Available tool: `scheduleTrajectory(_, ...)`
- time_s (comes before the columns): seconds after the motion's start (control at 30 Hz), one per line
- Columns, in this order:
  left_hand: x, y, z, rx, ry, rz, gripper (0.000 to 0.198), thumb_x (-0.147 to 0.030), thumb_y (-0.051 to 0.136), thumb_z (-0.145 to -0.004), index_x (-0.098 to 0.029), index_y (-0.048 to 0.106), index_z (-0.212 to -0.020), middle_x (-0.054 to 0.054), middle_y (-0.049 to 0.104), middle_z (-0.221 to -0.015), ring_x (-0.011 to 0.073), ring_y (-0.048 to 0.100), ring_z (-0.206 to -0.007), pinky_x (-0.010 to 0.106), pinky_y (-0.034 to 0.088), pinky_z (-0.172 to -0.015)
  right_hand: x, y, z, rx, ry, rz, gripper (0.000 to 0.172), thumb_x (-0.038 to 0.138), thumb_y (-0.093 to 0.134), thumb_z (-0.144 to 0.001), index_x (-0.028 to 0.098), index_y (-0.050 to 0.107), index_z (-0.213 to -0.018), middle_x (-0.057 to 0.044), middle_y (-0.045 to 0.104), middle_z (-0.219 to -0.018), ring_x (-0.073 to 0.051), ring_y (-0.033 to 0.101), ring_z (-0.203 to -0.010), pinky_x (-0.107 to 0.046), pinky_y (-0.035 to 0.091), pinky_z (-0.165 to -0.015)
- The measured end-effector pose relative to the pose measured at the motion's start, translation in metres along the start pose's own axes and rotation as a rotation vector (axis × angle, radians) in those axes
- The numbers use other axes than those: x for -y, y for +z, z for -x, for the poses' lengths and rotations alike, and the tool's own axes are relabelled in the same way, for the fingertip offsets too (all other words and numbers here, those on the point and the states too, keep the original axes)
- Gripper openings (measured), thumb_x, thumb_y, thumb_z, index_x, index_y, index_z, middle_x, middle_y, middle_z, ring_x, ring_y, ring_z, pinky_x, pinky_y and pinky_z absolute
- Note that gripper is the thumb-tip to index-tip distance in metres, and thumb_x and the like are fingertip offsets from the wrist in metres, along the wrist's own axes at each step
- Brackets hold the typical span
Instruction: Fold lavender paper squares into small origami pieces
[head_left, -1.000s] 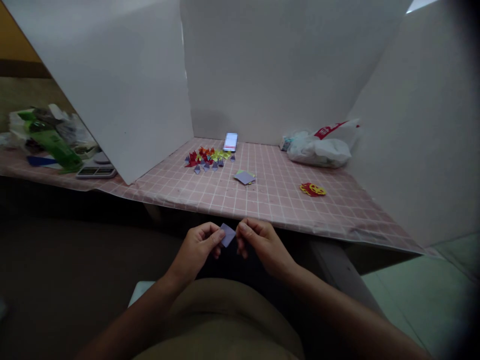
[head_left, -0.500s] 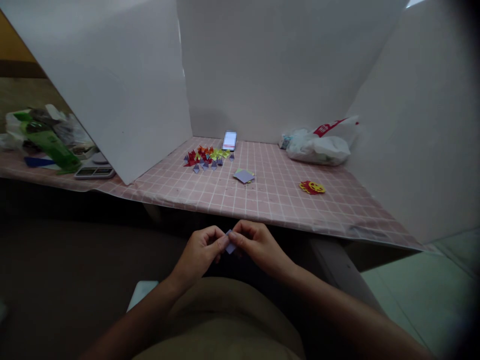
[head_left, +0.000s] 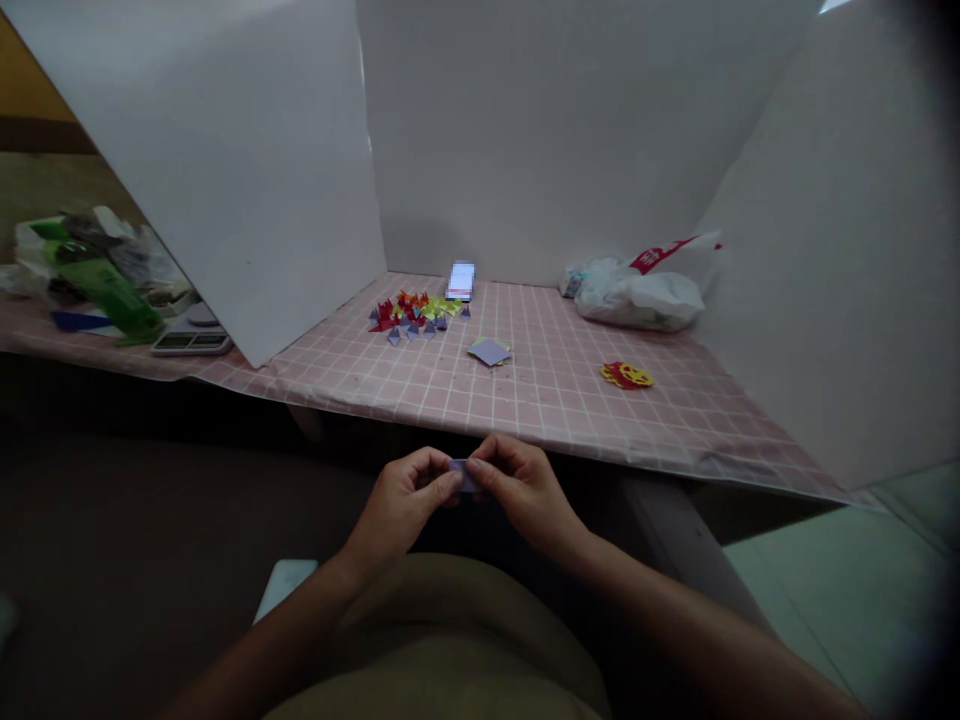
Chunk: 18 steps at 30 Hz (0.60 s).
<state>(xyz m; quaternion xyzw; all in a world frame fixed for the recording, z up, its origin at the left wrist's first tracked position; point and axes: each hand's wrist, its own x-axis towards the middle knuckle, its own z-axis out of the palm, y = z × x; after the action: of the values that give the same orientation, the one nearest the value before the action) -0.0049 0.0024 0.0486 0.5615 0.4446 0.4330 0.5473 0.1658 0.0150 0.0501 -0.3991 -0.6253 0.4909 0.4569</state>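
Note:
Just off the table's front edge, above my lap, a small piece of lilac paper (head_left: 466, 481) is stretched between my two hands. My left hand (head_left: 411, 500) pinches its left side between thumb and fingers. The opposite side is gripped by my right hand (head_left: 521, 490), thumb on top. My fingers cover much of the paper, so its folds are hard to make out. A stack of square paper sheets (head_left: 490, 351), lilac on top, lies on the table ahead. Folded paper pieces (head_left: 412, 310) in red, orange, yellow and lilac are grouped at the back left.
A phone (head_left: 460, 281) leans against the back white panel. Yellow and red cut-out shapes (head_left: 627, 376) lie to the right, before a white plastic bag (head_left: 637, 295). Beyond the left panel are a kitchen scale (head_left: 192, 340) and a green bottle (head_left: 109, 290).
The lilac paper has turned from a diamond position to one with its top edge level. My right hand has shifted slightly right and up, and both hands still pinch the paper.

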Motion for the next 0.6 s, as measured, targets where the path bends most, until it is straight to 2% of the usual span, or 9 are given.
scheduleTrajectory(0.1,-0.004,0.002,0.001,-0.015,0.007,-0.054,0.019,-0.031,0.065,-0.081,-0.017,0.062,-0.069,-0.001,0.062,-0.064,0.0134,0.055,-0.062,0.027,0.045,-0.063,-0.001,0.001,0.002,-0.028,-0.004,0.016,0.021,0.031,0.062,-0.086,0.018,0.057,-0.071,0.001,0.059,-0.062,-0.013,0.055,-0.057,-0.026,0.042,-0.056)
scheduleTrajectory(0.23,-0.006,-0.001,0.002,-0.038,0.019,-0.142,0.024,-0.033,0.065,-0.081,-0.017,0.059,-0.065,-0.001,0.058,-0.061,0.0132,0.052,-0.060,0.026,0.041,-0.060,-0.002,0.000,0.003,-0.031,-0.020,0.098,0.026,0.034,0.056,-0.091,0.018,0.057,-0.072,0.001,0.059,-0.059,-0.013,0.054,-0.056,-0.026,0.041,-0.056)
scheduleTrajectory(0.4,-0.003,-0.004,0.001,0.038,0.036,-0.149,0.019,-0.033,0.066,-0.081,-0.017,0.065,-0.070,0.000,0.060,-0.068,0.0145,0.052,-0.066,0.027,0.040,-0.064,-0.002,-0.002,-0.001,0.099,0.040,0.125,0.026,0.034,0.056,-0.091,0.018,0.058,-0.070,0.001,0.058,-0.059,-0.012,0.054,-0.054,-0.025,0.039,-0.053)
scheduleTrajectory(0.5,0.001,-0.003,0.001,-0.069,0.024,-0.090,0.023,-0.033,0.066,-0.081,-0.017,0.061,-0.065,-0.002,0.055,-0.062,0.0132,0.048,-0.063,0.026,0.038,-0.062,-0.002,-0.002,-0.002,0.113,0.047,0.069,0.031,0.038,0.051,-0.094,0.018,0.057,-0.071,0.001,0.057,-0.059,-0.012,0.054,-0.054,-0.025,0.041,-0.055)
scheduleTrajectory(0.6,0.006,-0.003,0.000,-0.155,0.007,-0.037,0.027,-0.036,0.066,-0.082,-0.017,0.059,-0.064,-0.004,0.050,-0.058,0.0117,0.044,-0.058,0.025,0.035,-0.060,-0.003,-0.002,-0.003,0.134,0.066,0.023,0.023,0.037,0.058,-0.090,0.017,0.059,-0.077,0.001,0.059,-0.062,-0.012,0.055,-0.056,-0.025,0.041,-0.056)
